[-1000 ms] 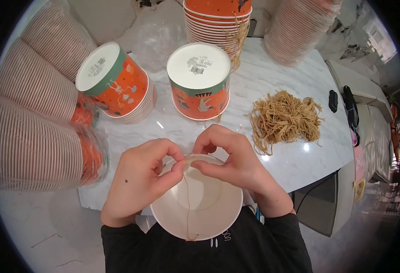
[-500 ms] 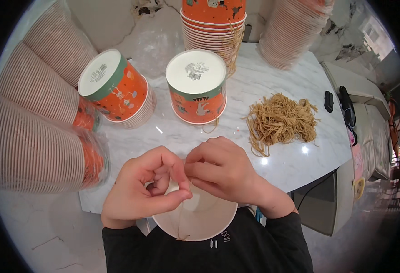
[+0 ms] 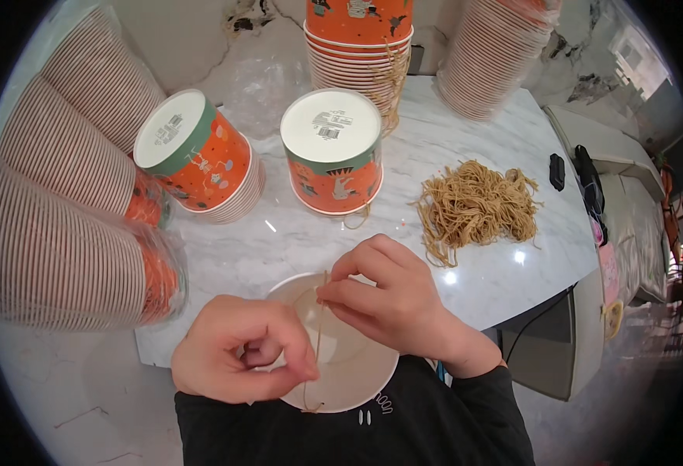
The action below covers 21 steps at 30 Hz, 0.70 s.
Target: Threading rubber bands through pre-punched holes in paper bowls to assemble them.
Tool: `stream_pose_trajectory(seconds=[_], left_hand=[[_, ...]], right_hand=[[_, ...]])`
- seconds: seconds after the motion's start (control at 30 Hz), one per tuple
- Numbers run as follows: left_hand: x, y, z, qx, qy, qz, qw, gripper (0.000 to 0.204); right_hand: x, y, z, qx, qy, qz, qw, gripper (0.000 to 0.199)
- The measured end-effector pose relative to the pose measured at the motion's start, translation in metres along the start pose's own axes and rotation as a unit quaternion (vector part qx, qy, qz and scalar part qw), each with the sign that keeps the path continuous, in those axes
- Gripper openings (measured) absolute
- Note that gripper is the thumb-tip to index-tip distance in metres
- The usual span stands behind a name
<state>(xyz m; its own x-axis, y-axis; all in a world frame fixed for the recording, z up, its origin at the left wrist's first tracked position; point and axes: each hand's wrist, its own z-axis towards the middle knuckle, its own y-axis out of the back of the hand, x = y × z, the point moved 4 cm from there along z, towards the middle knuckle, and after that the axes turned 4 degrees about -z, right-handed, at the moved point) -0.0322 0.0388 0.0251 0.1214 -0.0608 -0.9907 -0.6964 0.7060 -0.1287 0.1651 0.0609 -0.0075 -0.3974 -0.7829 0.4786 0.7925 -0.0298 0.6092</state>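
Note:
A white-lined paper bucket (image 3: pixel 357 373) stands mouth up against my black shirt. Above its mouth, my left hand (image 3: pixel 240 349) pinches a thin tan string (image 3: pixel 320 330) between thumb and forefinger. Higher up, my right hand (image 3: pixel 388 295) holds the same string near its upper end, so a short length stretches between the two hands. Below my left fingers the string loops down to the bucket's near rim, where a small bit of it shows. How it is fixed there is too small to tell.
A heap of tan strings (image 3: pixel 477 206) lies at the right. Upside-down orange buckets (image 3: pixel 333 186) (image 3: pixel 213 163) stand behind my hands. Taller stacks (image 3: pixel 357 66) (image 3: pixel 497 58) rise at the back, and plastic-wrapped stacks (image 3: pixel 62 241) line the left. A small black object (image 3: pixel 557 172) lies near the table's right edge.
My left hand has moved down and toward me, apart from my right hand. The string now shows stretched between them, and more of the bucket's far rim is visible.

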Motion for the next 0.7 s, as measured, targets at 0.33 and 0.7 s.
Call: stream_pose_trajectory(seconds=[0.33, 0.7], left_hand=[[-0.020, -0.015, 0.001, 0.221, -0.154, 0.082, 0.960, 0.017], [-0.006, -0.039, -0.006, 0.317, -0.115, 0.266, 0.903, 0.018]], right_hand=[[0.003, 0.019, -0.023, 0.015, -0.163, -0.024, 0.986, 0.020], [-0.040, 0.077, -0.082, 0.182, -0.396, 0.246, 0.866, 0.015]])
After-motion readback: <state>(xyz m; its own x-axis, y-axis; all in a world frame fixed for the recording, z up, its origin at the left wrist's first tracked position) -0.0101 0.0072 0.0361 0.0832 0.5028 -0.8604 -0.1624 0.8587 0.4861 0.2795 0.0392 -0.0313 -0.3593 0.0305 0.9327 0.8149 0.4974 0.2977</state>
